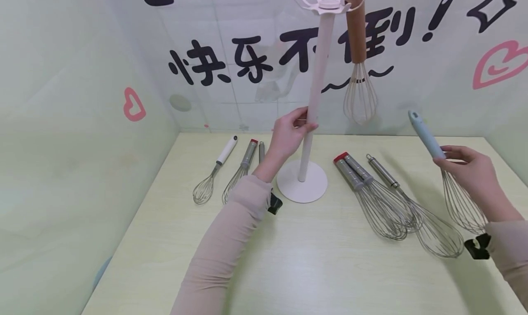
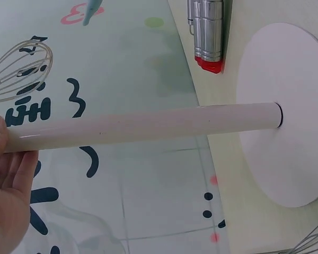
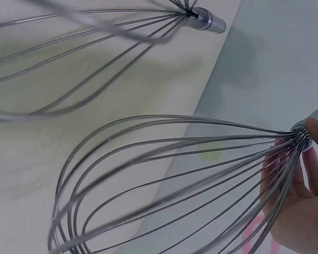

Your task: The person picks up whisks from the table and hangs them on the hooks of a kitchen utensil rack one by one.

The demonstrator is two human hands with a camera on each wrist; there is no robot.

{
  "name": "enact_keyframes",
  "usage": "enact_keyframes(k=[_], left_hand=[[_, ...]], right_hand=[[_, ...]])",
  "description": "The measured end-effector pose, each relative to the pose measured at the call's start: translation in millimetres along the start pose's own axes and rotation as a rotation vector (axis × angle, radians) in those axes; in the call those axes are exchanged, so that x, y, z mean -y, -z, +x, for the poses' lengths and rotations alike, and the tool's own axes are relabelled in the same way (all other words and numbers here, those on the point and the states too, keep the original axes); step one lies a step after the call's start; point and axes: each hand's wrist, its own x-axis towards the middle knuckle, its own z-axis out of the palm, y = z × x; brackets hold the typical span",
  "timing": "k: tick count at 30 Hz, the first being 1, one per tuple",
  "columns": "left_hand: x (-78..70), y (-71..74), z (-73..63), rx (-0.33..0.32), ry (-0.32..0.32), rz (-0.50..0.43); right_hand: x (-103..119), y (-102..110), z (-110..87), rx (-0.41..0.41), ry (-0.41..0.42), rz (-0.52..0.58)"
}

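Whisk with blue handle point(image 1: 427, 136): held up near the right edge of the table point(image 1: 313, 269), handle upward and tilted; thumb and fingers of right hand point(image 1: 470, 173) pinch the handle's lower end. Hook stand, white point(image 1: 319, 72): base toward back edge; left hand point(image 1: 288, 131) curled closely round the post. Whisk with brown handle point(image 1: 356, 35): hung from the stand. Red-ended whisks, two point(image 1: 349, 173): right of base. White-handled whisk point(image 1: 227, 150): near back left corner.

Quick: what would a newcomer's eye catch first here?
The tall pale stand at centre, held by the left hand, with a brown-handled whisk hanging from its top. Next, the blue-handled whisk in the right hand, far right. Metal whisks lie right of the stand.
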Motion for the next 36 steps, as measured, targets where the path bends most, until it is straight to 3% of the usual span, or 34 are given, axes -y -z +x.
enact_keyframes(k=[14,24,29,36], left_hand=[[2.6,1.1,1.2,-0.08,0.041,-0.06],[1.9,1.4,0.8,-0.09,0.053,-0.065],[0.9,2.4,-0.6,-0.081,0.064,-0.08],[4.0,5.8,-1.7,-0.052,0.061,-0.097]], right_hand=[[31.6,11.8,1.5,-0.081,-0.034,0.139],[52.4,15.7,2.6,-0.12,-0.02,0.204],[64.2,18.1,1.1,-0.119,0.022,0.425],[80.5,18.6,5.3,-0.116,0.027,0.567]])
